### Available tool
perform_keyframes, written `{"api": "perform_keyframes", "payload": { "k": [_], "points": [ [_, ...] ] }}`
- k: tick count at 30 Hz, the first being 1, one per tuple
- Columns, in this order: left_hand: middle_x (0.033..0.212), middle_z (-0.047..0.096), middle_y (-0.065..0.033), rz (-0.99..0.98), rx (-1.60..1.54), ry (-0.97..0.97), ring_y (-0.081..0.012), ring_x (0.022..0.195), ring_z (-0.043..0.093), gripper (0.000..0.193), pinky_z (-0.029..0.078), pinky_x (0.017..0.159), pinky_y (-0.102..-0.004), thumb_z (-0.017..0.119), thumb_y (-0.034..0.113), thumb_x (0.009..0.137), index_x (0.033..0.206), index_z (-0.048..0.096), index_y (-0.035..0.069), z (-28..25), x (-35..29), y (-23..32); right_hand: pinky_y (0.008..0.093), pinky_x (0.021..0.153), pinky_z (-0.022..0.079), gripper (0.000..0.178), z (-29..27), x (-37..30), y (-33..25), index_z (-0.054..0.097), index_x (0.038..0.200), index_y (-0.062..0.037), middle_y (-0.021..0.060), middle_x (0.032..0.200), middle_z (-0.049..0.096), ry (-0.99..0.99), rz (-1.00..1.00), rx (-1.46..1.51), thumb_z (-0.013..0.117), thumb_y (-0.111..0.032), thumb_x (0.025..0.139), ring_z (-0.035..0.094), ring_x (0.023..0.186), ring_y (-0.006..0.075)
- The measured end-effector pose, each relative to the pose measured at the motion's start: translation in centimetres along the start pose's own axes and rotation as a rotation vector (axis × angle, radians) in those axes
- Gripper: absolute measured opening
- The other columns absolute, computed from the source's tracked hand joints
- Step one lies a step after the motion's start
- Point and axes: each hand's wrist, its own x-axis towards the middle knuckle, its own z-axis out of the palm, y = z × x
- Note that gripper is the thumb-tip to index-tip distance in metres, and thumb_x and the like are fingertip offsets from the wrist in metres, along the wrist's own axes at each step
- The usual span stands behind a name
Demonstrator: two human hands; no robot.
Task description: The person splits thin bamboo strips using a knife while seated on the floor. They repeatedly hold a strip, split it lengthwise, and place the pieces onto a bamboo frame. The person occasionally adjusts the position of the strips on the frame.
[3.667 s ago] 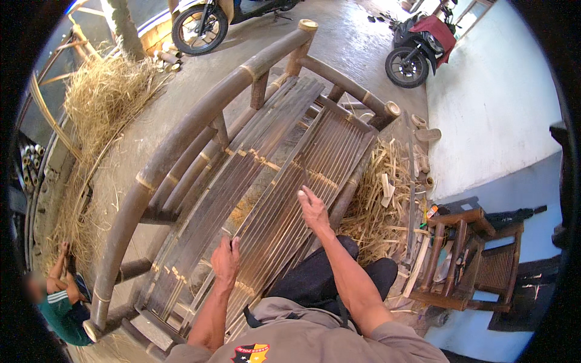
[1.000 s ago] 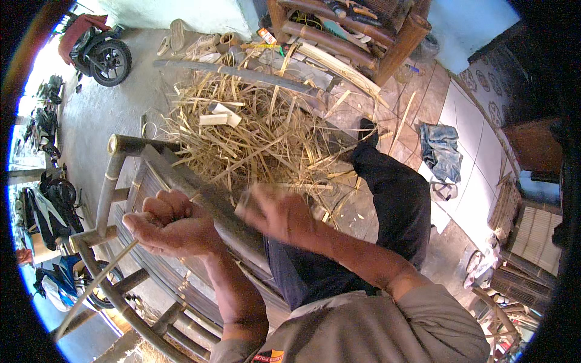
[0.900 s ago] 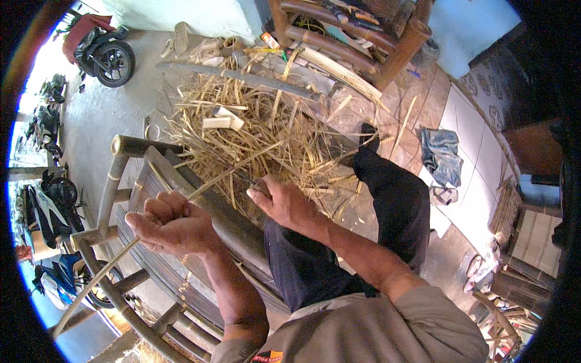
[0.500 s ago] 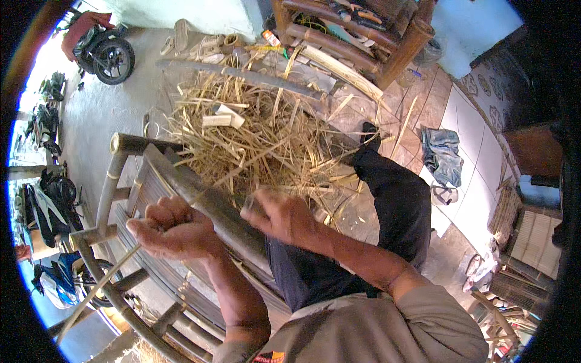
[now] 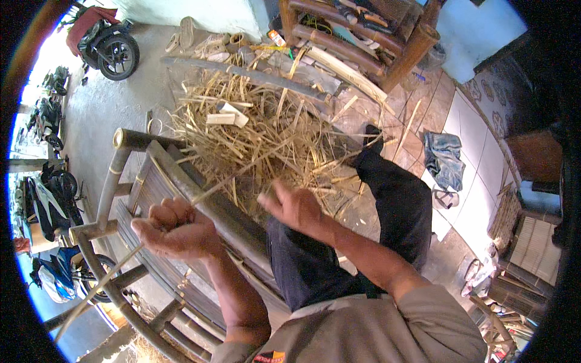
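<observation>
Over the bamboo bench, the left hand clenches a long bamboo strip, while the right hand hovers apart, too blurred to tell its grip; shavings heaped beside the bench suggest much cutting done, the remainder unclear.

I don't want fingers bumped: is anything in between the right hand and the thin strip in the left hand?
Nothing I can see: just open air between the right hand and the strip in the left hand, with loose shavings beyond.

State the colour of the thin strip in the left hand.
Pale straw-yellow; the strip shows best in the head view.
</observation>
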Motion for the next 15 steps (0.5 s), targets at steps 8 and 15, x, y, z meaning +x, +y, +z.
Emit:
{"api": "perform_keyframes", "payload": {
  "k": [8,15],
  "points": [
    [0.050,0.017,0.0039,-0.101,-0.251,-0.225,-0.0076,0.044,0.011,0.047,0.010,0.042,-0.0274,0.046,0.033,0.101,0.063,0.022,0.018,-2.0,-0.3,0.5,0.0499,0.056,0.050,0.045,-0.5,-2.1,-1.2,0.057,0.095,-0.0009,0.0220,0.064,0.061,0.123,-0.113,0.164,0.060,-0.046,0.094,0.066,0.066,0.0420],
    [0.048,0.019,0.0033,-0.104,-0.252,-0.232,-0.0080,0.043,0.010,0.045,0.010,0.041,-0.0282,0.044,0.031,0.100,0.063,0.023,0.018,-2.9,-0.1,0.2,0.0511,0.055,0.050,0.045,-0.1,-1.5,-3.5,0.056,0.094,-0.0019,0.0225,0.064,0.060,0.129,-0.052,0.191,0.062,-0.046,0.093,0.064,0.063,0.0434]
  ]
}}
